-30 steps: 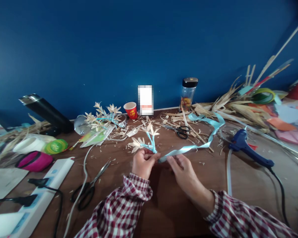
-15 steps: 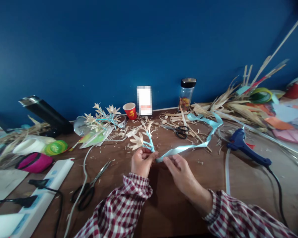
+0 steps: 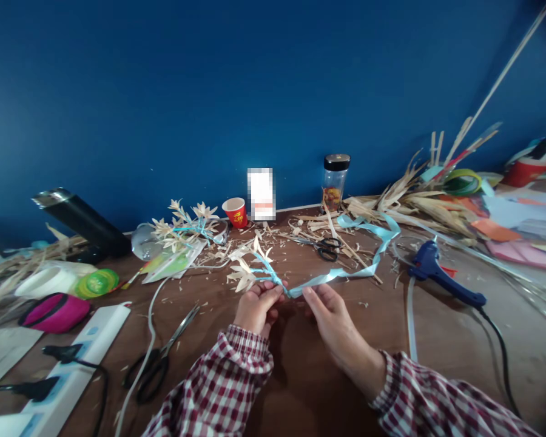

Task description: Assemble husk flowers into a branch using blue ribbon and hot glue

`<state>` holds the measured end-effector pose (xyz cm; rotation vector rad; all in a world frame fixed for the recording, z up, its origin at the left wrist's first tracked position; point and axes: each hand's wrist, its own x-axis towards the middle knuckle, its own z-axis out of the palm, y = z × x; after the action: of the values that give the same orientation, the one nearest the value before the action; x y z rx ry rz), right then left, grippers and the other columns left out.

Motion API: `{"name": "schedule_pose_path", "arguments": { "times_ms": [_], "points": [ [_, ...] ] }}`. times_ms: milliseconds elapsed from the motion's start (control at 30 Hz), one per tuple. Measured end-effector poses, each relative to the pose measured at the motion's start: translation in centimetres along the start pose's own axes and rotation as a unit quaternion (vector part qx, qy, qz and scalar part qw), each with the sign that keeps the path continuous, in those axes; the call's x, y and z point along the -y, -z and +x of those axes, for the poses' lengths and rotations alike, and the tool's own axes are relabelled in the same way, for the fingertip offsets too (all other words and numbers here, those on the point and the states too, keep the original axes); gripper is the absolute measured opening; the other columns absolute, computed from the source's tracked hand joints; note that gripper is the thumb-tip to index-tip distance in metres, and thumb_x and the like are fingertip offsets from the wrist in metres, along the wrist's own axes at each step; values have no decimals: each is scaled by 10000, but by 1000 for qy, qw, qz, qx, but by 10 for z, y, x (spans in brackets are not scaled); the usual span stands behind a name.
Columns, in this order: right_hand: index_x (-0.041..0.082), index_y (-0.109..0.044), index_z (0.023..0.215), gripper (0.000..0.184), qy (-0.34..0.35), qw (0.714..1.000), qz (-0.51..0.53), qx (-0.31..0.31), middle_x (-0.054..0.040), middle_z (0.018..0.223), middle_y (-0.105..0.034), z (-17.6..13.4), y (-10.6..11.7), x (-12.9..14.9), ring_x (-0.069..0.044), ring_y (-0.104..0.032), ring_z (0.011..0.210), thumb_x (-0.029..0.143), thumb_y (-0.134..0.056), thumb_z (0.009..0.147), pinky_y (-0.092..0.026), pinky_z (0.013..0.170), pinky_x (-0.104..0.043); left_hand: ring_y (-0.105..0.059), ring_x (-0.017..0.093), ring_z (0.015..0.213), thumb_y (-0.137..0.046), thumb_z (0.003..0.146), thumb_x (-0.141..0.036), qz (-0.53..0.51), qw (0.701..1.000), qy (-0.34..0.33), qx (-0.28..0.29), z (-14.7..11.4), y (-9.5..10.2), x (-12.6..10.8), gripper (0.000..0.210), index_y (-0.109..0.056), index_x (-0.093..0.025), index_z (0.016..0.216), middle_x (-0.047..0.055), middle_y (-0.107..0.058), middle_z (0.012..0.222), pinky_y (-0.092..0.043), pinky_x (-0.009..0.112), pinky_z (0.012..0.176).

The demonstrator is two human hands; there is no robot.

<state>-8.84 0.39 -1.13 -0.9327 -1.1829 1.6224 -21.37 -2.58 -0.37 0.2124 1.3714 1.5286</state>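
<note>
Two hands: the left hand (image 3: pixel 255 308) pinches the stem of a pale dried-husk flower sprig bound in light blue ribbon (image 3: pixel 255 267); the right hand (image 3: pixel 330 311) pinches the long light blue satin ribbon (image 3: pixel 346 273) just beside it.
Where: centre of the frame, low over the brown wooden table (image 3: pixel 300 376), the two pinches almost touching.
Step in hand: by the look of it, ribbon is being wound around the sprig's stem, the strand held taut.
Next move calls for: a firm hold on the stem while the ribbon passes round it, with slack fed from the loose tail running to the upper right.
Open room: bare table lies below and between the checked sleeves.
Right side: a blue hot-glue gun (image 3: pixel 441 276) with its black cord lies near the ribbon's far loop.
Behind: small black-handled scissors (image 3: pixel 325 247) among husk scraps.
Lower left: large black-handled scissors (image 3: pixel 157 358) and a white power strip (image 3: pixel 86 346), well apart from the hands.
</note>
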Motion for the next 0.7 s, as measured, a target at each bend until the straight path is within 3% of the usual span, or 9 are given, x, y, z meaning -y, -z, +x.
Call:
{"name": "schedule_pose_path", "arguments": {
  "times_ms": [200, 433, 600, 700],
  "points": [
    [196, -593, 791, 237, 26, 1000, -11, -7, -5, 720, -633, 2, 2, -9, -153, -561, 650, 432, -592, 767, -462, 633, -273, -549, 45, 520, -772, 530, -185, -23, 1000, 2, -3, -3, -3, 2, 352, -456, -185, 686, 15, -704, 817, -232, 93, 319],
    [200, -570, 850, 184, 95, 983, -145, -61, -39, 826, -634, -4, -4, -3, -173, -563, 739, 378, -534, 820, -452, 732, -297, -576, 44, 528, -780, 527, -139, -123, 992, 39, 14, -10, -9, 1, 387, -420, -186, 661, 13, -694, 820, -241, 81, 315],
    [209, -550, 863, 136, 121, 979, -155, -56, -24, 814, -620, -5, -11, -5, -156, -549, 709, 336, -504, 848, -446, 698, -277, -603, 55, 570, -793, 529, -169, -129, 991, 19, -25, -11, -10, 2, 368, -447, -176, 653, 19, -693, 858, -237, 84, 311],
    [211, -536, 845, 121, 125, 978, -158, -54, -18, 790, -611, -4, -12, -10, -145, -537, 670, 320, -487, 864, -450, 670, -272, -528, 29, 453, -793, 556, -237, -90, 995, -4, -35, -12, -10, 5, 318, -521, -167, 705, -14, -666, 699, -240, 94, 306]
  ]
}}
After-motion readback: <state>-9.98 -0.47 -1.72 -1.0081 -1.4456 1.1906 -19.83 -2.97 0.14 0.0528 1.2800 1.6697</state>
